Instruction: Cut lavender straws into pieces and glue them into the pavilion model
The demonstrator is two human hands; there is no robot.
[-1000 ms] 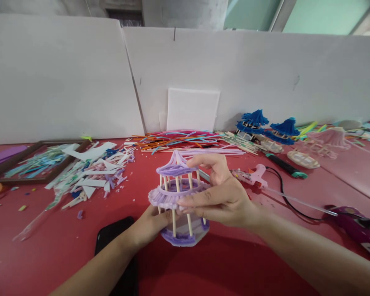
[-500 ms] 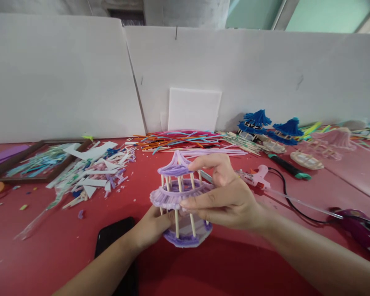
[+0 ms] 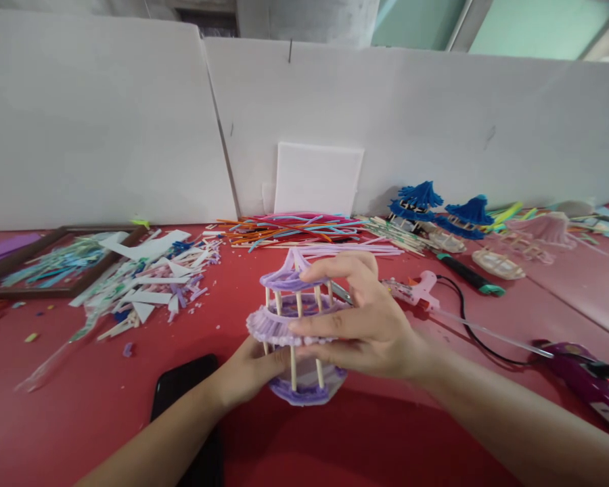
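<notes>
A small two-tier pavilion model (image 3: 274, 325) in purple and lilac pipe cleaner, with pale wooden stick posts, is held upright above the red table. My left hand (image 3: 256, 368) is closed round its lower posts from the left and behind; part of those fingers is hidden by the model. With my right hand (image 3: 368, 318) I grip it from the right: the index finger touches the upper roof rim, and other fingers lie along the lower ruffled roof. A black phone (image 3: 183, 385) lies under my left forearm.
A pink glue gun (image 3: 421, 289) with a clear glue stick lies right of my hand, near a purple device (image 3: 589, 379). Blue pavilion models (image 3: 420, 199) and a green-ended cutter (image 3: 469, 274) sit behind. Pipe cleaners (image 3: 294, 230), scraps (image 3: 152, 284) and a brown frame (image 3: 76, 291) cover the back and left.
My right index finger has slid slightly left along the upper roof rim, and the model has turned a little. Both hands keep hold; the view has shifted slightly.
</notes>
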